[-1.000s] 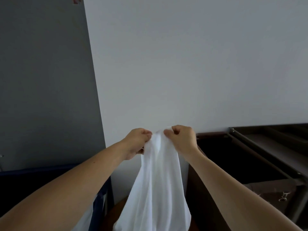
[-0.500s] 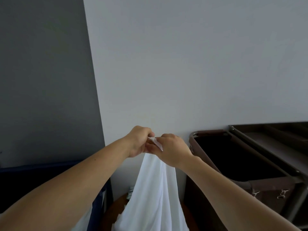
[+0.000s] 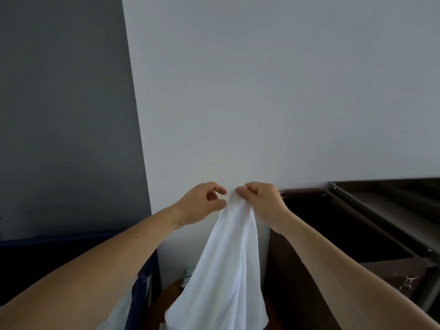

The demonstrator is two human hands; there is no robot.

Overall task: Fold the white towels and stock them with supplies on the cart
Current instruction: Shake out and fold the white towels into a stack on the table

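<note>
1 towel (image 3: 226, 270) hanging, long axis vertical, top end up, between 1 blue bin (image 3: 140, 287) and 1 brown cart (image 3: 392, 267), 2 hands at its top: right hand (image 3: 264, 201) grip pinching it, left hand (image 3: 197, 206) fingers parted at the edge, hold unclear.

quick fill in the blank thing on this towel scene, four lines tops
1. The white towel hangs from the ___ hand, which pinches its top.
2. The ___ hand is beside the towel's top, thumb and forefinger apart.
3. The brown cart stands to the towel's ___.
4. The towel hangs loose, not yet ___.

Missing words: right; left; right; folded
</note>
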